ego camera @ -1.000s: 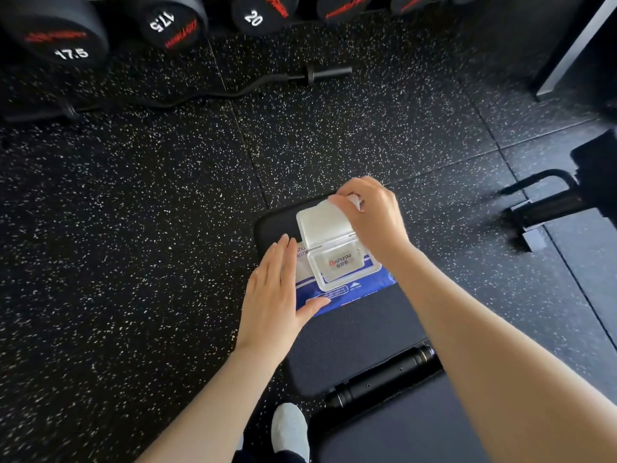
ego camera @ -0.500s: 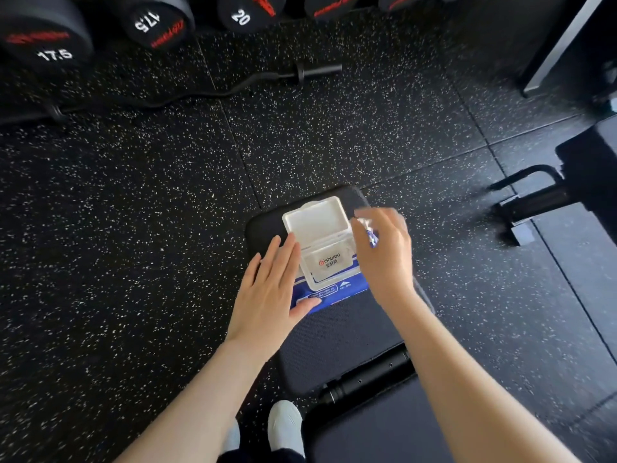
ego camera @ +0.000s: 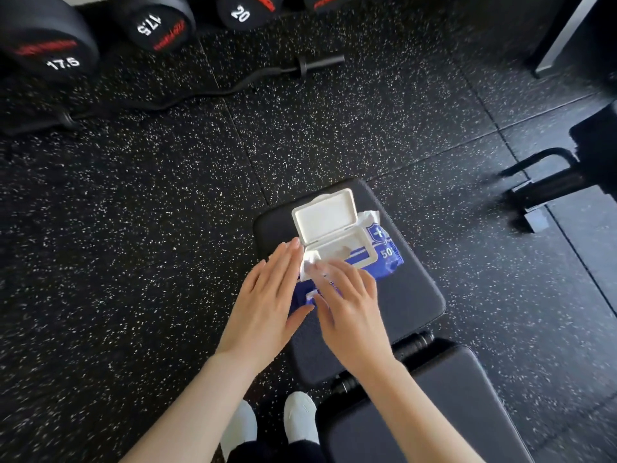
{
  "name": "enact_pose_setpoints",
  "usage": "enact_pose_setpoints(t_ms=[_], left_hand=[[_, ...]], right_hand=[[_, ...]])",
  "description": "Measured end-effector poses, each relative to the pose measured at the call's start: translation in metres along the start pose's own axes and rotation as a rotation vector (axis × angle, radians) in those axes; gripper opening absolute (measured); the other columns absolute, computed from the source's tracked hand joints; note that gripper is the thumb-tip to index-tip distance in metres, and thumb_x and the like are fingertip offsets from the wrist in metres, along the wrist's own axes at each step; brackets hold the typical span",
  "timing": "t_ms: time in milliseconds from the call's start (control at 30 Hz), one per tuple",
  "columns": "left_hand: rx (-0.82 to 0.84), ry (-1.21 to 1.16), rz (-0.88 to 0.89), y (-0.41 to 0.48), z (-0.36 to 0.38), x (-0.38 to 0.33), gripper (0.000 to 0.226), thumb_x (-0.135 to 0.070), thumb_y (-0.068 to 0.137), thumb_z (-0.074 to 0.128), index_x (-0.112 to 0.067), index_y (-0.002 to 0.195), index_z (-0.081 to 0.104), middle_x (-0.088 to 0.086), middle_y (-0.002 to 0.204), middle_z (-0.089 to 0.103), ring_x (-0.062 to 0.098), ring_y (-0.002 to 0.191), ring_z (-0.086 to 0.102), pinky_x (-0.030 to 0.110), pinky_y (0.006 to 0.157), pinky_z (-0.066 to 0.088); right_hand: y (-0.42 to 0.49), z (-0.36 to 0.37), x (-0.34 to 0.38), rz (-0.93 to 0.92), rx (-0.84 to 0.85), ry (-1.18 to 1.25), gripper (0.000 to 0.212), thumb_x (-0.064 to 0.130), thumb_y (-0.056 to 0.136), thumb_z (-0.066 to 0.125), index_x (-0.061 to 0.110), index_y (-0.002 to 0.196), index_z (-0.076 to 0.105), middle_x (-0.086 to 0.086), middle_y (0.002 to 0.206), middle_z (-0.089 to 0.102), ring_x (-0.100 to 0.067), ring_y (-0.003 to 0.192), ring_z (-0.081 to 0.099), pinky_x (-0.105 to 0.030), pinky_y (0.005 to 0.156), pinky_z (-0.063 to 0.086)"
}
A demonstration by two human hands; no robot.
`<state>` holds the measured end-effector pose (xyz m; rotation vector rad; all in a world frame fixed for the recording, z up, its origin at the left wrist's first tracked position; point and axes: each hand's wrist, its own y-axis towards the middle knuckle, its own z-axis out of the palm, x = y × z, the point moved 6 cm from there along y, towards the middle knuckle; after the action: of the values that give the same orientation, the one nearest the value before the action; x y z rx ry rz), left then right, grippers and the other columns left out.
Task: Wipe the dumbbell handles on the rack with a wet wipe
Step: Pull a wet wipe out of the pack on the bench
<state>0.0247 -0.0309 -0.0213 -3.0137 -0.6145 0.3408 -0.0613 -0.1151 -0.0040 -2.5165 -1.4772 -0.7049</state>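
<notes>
A blue wet wipe pack [ego camera: 387, 252] lies on the black bench pad [ego camera: 414, 295], its white lid [ego camera: 325, 215] flipped open. My left hand [ego camera: 267, 305] rests flat against the pack's left side with fingers straight. My right hand [ego camera: 350, 305] reaches over the pack from the right and pinches a white wet wipe [ego camera: 309, 264] at the opening's near left corner. Black dumbbells marked 17.5 [ego camera: 50, 45], 17.5 [ego camera: 157, 25] and 20 [ego camera: 243, 11] sit along the top edge; their handles are hidden.
A black curl bar [ego camera: 317, 65] lies on the speckled rubber floor [ego camera: 133, 228] below the dumbbells. Another machine's black frame [ego camera: 547, 182] stands at the right. A second bench pad [ego camera: 434, 412] is near me, and my white shoes [ego camera: 300, 419] stand beside it.
The lid has gone from being lifted by my right hand to lying fully open. My right hand moved from the pack's far right edge across to its near left corner and took hold of a wipe.
</notes>
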Motion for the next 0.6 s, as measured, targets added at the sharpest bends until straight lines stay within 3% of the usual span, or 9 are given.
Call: enact_pose_setpoints(t_ms=[100, 233, 333, 400, 600], left_hand=[[-0.008, -0.048, -0.044, -0.012, 0.002, -0.001, 0.078, -0.043, 0.095, 0.044, -0.001, 0.15, 0.008, 0.01, 0.159, 0.009, 0.021, 0.146, 0.015, 0.04, 0.11, 0.034], [0.061, -0.005, -0.027, -0.018, 0.015, -0.007, 0.074, -0.05, 0.094, 0.03, -0.003, 0.15, 0.018, 0.008, 0.16, 0.01, 0.019, 0.145, 0.016, 0.04, 0.111, 0.031], [0.074, -0.013, -0.052, -0.018, 0.021, -0.007, 0.073, -0.052, 0.094, 0.029, -0.004, 0.149, 0.024, 0.006, 0.159, 0.013, 0.018, 0.145, 0.017, 0.038, 0.111, 0.022], [0.072, -0.016, -0.05, -0.018, 0.021, -0.007, 0.074, -0.053, 0.094, 0.028, -0.005, 0.15, 0.021, 0.005, 0.16, 0.012, 0.018, 0.145, 0.016, 0.037, 0.112, 0.018], [0.083, -0.021, -0.032, -0.017, 0.021, -0.004, 0.072, -0.053, 0.094, 0.029, -0.005, 0.148, 0.026, 0.007, 0.158, 0.017, 0.02, 0.144, 0.021, 0.039, 0.112, 0.03]], right_hand=[[-0.006, 0.007, 0.0, -0.01, 0.039, -0.079, 0.04, 0.01, 0.082, 0.058, 0.012, 0.121, 0.059, -0.001, 0.128, 0.056, -0.022, 0.122, 0.046, -0.04, 0.097, 0.036], [-0.008, 0.006, -0.002, 0.012, 0.048, -0.045, 0.036, 0.011, 0.084, 0.055, 0.014, 0.12, 0.059, 0.002, 0.129, 0.056, -0.019, 0.123, 0.045, -0.038, 0.099, 0.033], [0.003, -0.014, -0.017, 0.15, -0.081, 0.043, 0.03, 0.007, 0.083, 0.059, 0.016, 0.111, 0.063, 0.003, 0.115, 0.062, -0.016, 0.111, 0.048, -0.031, 0.089, 0.03], [0.015, -0.024, -0.032, 0.209, -0.121, -0.012, 0.024, 0.007, 0.082, 0.063, 0.017, 0.104, 0.066, 0.002, 0.105, 0.062, -0.018, 0.101, 0.049, -0.033, 0.083, 0.031], [0.056, -0.018, -0.048, 0.082, -0.004, -0.125, 0.017, 0.006, 0.073, 0.073, 0.014, 0.087, 0.068, -0.002, 0.09, 0.059, -0.024, 0.093, 0.05, -0.032, 0.079, 0.027]])
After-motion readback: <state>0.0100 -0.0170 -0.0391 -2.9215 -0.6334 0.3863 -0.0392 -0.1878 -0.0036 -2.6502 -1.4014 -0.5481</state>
